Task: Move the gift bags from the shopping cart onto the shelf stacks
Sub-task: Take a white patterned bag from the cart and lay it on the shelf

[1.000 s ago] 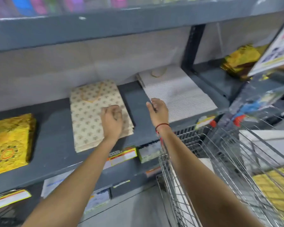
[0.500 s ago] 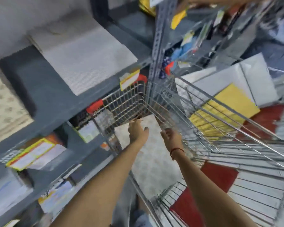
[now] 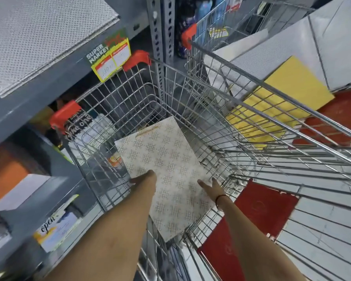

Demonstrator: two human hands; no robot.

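White bag: a flat gift bag [image 3: 170, 171] with a small knot print lies in the shopping cart [image 3: 257, 110], near the cart's front end.
Left hand: the left hand [image 3: 145, 178] is at the bag's left edge. Its fingers are hidden under the arm, so I cannot tell if its grip is closed on the bag.
Right hand: the right hand [image 3: 212, 187] lies flat on the bag near its right edge, fingers spread out. Its grip is loose and holds nothing.
Cart: only this one stack of printed bags shows inside. I cannot tell how many bags are in it.
Shelf: the grey shelf [image 3: 55, 78] is just beside the cart, on the left. A pile of grey dotted bags [image 3: 37, 39] already sits near the shelf's front edge.
Done so far: some bags look like they are on the shelf now.
Left to do: I think the white bag must be picked up with both hands, lifted out and put on a shelf pile.
Floor: yellow and red flat things [image 3: 292, 92] show through the cart wires.
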